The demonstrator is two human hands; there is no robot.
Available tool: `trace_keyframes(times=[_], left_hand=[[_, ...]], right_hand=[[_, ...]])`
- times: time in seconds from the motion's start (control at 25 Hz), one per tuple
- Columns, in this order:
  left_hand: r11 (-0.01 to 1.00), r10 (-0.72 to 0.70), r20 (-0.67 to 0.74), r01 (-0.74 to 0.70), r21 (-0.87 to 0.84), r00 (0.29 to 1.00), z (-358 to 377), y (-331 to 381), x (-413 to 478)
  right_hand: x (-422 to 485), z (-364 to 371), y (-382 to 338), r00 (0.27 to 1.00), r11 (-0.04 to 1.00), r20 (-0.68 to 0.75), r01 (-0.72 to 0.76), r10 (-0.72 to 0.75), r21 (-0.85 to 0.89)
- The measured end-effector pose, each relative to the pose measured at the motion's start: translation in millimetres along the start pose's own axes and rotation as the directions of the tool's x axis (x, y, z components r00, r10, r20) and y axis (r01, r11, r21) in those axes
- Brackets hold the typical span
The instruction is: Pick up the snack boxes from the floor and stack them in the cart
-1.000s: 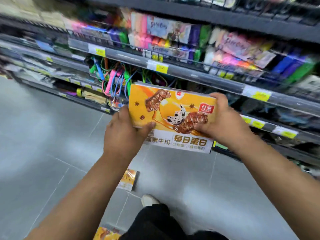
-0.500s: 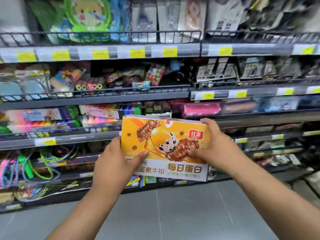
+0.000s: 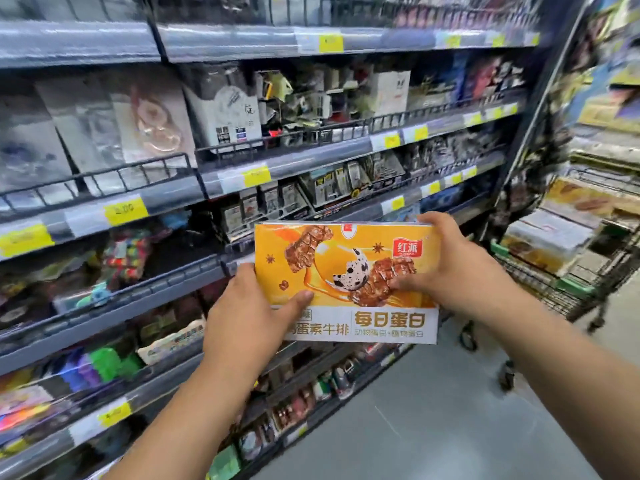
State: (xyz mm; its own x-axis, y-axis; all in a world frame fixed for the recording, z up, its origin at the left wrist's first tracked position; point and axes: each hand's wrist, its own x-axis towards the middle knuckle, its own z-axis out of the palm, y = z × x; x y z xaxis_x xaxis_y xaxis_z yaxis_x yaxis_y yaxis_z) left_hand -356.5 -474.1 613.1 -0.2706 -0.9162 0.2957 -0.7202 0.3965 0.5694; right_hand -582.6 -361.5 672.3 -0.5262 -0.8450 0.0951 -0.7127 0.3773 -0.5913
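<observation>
While both hands grip it, the orange snack box (image 3: 346,258) hangs in the air in front of the store shelves (image 3: 166,285).
Its long axis runs left to right: the left hand (image 3: 246,317) pinches the near-left corner and the right hand (image 3: 457,268) wraps the right end. The wire cart (image 3: 547,289), loaded with stacked boxes (image 3: 550,237), stands far right, nearer the right hand, so the box probably goes rightward.

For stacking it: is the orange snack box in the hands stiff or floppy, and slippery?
Probably stiff: the orange snack box looks flat, edges straight, held only at its ends by the left hand and right hand. Its glossy face may slip. Flat, so unlikely to roll.
</observation>
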Motion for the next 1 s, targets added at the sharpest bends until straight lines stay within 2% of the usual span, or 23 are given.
trace_keyframes(times=[0.2,0.36,0.56,0.72,1.0], left_hand=[[0.982,0.183,0.101,-0.176,-0.073,0.978,48.8,46.0,83.5],[0.941,0.331,0.157,-0.314,-0.124,0.931,103.3,100.5,136.6],[0.899,0.432,0.212,-0.4,-0.177,0.877,189.6,187.2,168.0],[0.89,0.451,0.263,-0.41,-0.198,0.853,264.1,259.4,177.2],[0.88,0.47,0.286,-0.416,-0.231,0.835,360.7,362.2,225.4]], right_hand=[[45.1,-26.7,31.6,0.974,0.985,-0.149,-0.172,0.169,-0.002],[76.8,-53.3,73.4,0.92,0.958,-0.276,-0.288,0.279,0.009],[107.5,-92.7,157.2,0.838,0.913,-0.384,-0.408,0.387,0.03],[136.3,-133.9,233.9,0.804,0.879,-0.401,-0.477,0.439,0.007],[215.3,-200.4,332.3,0.789,0.869,-0.41,-0.494,0.457,0.019]])
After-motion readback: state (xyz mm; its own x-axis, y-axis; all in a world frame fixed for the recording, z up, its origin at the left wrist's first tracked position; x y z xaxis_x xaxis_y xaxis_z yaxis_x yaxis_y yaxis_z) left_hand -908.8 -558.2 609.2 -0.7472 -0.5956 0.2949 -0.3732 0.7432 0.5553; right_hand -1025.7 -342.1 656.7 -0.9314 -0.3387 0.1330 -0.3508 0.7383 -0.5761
